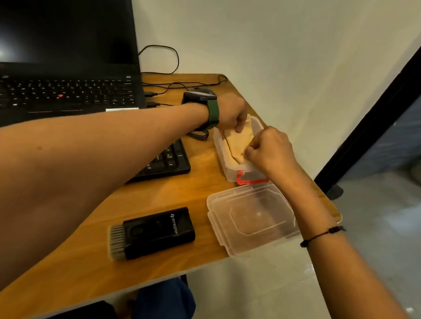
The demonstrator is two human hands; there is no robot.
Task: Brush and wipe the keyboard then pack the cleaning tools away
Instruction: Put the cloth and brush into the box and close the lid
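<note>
Packing the cloth (236, 146) into the box (231, 173), both hands' fingers (250, 152) pinching it there; next, fetching the brush (157, 233) lying well short of them, then the lid (252, 217).

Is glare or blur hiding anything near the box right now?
Head view: warm, dim light; wide-angle bending curves the desk edge; the clear lid and the floor show soft glare; both hands hide part of the tan cloth in the clear box; the brush bristles look slightly soft.
</note>
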